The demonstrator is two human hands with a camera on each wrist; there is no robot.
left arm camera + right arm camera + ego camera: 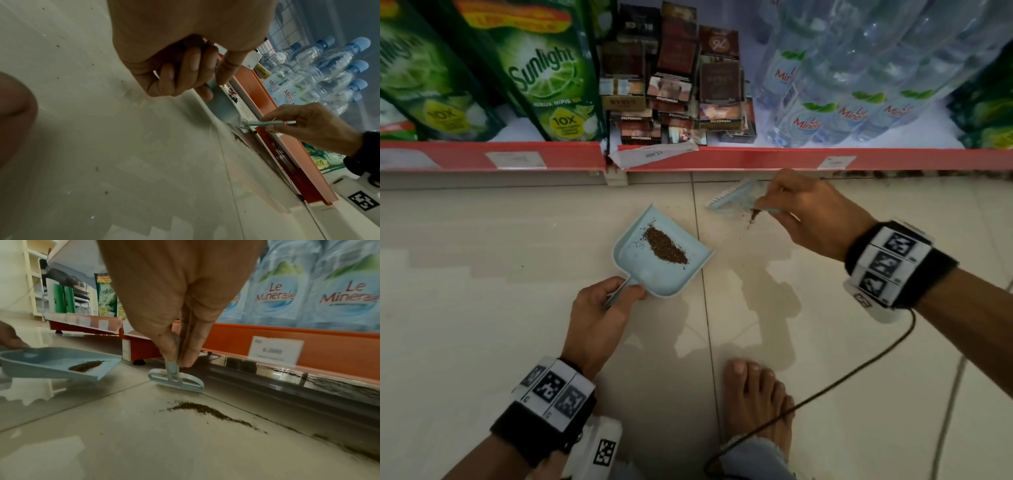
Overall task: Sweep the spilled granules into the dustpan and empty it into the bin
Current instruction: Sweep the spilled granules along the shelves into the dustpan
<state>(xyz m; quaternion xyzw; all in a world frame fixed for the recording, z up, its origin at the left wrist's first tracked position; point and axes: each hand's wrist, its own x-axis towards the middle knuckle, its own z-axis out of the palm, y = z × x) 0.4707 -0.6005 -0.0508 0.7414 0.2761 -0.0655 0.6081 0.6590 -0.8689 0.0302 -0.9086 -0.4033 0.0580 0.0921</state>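
Observation:
A light blue dustpan (640, 270) (37, 365) (224, 107) sits low over the tiled floor with a strip of brown granules (664, 246) (86, 366) in it. My left hand (602, 308) (185, 78) grips its handle. My right hand (811, 212) (176, 340) (304, 123) pinches the handle of a small light blue brush (732, 200) (176, 381) (265, 123), whose head rests on the floor right of the pan. A curved streak of spilled granules (213, 413) (754, 216) lies by the brush; more granules (333, 382) (242, 139) lie under the shelf edge.
A red-edged bottom shelf (722, 157) runs along the back, holding green detergent pouches (541, 75), small dark packets (678, 78) and water bottles (859, 85). My bare foot (753, 401) and a black cable (859, 370) are on the floor at the near right.

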